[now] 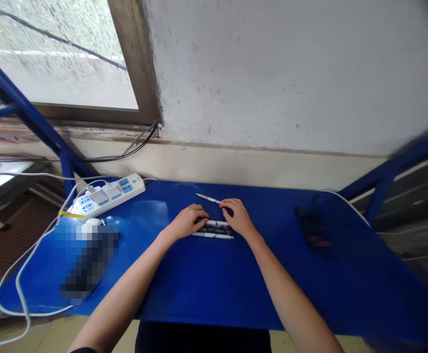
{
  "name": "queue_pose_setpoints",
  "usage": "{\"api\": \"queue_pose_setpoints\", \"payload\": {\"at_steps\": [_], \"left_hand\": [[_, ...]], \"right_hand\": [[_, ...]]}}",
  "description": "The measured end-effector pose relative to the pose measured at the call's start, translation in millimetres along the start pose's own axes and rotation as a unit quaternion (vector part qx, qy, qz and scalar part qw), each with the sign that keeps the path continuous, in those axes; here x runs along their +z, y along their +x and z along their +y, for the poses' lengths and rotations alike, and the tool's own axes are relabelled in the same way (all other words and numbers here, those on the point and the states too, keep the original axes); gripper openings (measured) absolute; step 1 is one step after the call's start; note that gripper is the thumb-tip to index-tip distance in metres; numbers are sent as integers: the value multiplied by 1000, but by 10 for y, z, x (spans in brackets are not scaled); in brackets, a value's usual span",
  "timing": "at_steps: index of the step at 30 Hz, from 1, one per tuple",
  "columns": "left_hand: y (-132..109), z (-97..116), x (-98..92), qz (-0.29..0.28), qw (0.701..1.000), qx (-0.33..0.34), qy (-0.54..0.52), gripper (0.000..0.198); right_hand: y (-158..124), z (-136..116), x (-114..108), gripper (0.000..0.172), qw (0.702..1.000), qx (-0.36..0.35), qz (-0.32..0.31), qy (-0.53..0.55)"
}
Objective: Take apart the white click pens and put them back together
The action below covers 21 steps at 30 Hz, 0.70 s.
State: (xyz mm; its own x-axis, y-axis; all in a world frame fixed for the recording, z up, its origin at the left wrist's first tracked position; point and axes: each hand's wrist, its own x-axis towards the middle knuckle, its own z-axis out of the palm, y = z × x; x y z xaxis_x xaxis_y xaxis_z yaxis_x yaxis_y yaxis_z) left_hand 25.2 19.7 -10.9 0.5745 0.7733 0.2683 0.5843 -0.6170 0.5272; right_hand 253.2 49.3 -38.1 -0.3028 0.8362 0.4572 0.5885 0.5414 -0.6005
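Note:
My right hand (237,215) has its fingers curled over the right end of a white pen (209,198), whose pointed end faces left. Below it, several pens lie side by side on the blue table: a white pen (216,223), darker ones (217,229) and another white pen (215,236) nearest me. At the left end of this row sits my left hand (188,221), fingers bent and drawn toward the thumb. Whatever lies between its fingertips is partly hidden. Both hands cover the ends of some pens.
A white power strip (116,193) with plugs stands at the back left of the blue table (199,284). Pale cables (20,289) loop over the left edge. Blurred dark objects lie at left (90,262) and right (314,230). Blue frame bars (386,184) flank the table; a wall stands behind.

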Motion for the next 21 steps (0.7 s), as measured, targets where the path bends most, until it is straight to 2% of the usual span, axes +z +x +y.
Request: {"api": "queue_pose_setpoints", "payload": {"at_steps": [7,14,21], "left_hand": [[5,-61,-15,73,996,-51,3,22],[-2,-134,6,104,992,-76,-16,22],[1,-157,-5,146,983,-109,-20,24]], "right_hand": [[9,10,-20,13,998,51,0,-21],[-18,117,12,8,993,85,3,-79],[-7,141,-17,8,993,116,26,5]]}}
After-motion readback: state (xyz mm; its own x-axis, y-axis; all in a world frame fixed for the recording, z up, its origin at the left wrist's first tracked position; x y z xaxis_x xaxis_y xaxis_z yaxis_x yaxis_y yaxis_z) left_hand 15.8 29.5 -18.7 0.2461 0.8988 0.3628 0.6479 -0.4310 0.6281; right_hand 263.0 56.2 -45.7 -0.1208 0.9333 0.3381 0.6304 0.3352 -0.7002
